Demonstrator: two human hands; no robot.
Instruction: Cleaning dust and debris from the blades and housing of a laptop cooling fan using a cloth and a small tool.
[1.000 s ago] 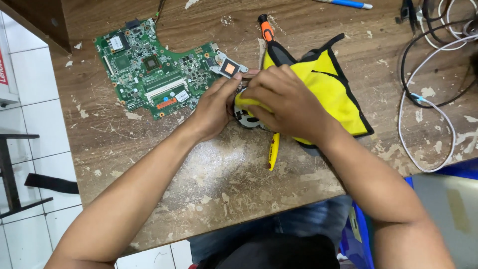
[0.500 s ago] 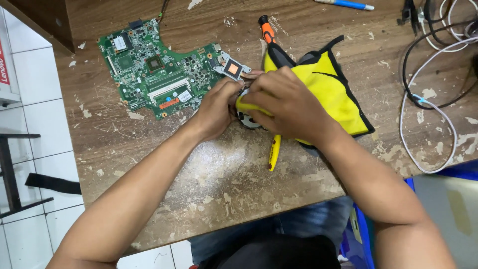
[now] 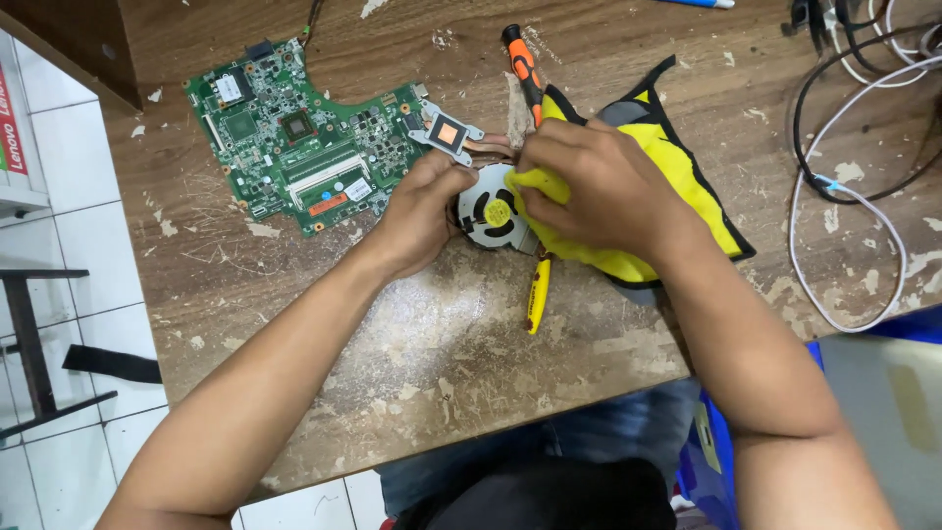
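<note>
Fan (image 3: pixel 488 211) now uncovered, left hand (image 3: pixel 417 211) gripping, right hand (image 3: pixel 599 186) clutching cloth (image 3: pixel 677 172)

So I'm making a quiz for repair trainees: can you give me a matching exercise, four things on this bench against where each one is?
Things:
1. circuit board
2. fan
3. yellow cloth
4. white cable

Places:
A. under the right hand
B. far right of the table
C. left of both hands
D. held by the left hand

Pairs: 1-C, 2-D, 3-A, 4-B
</note>
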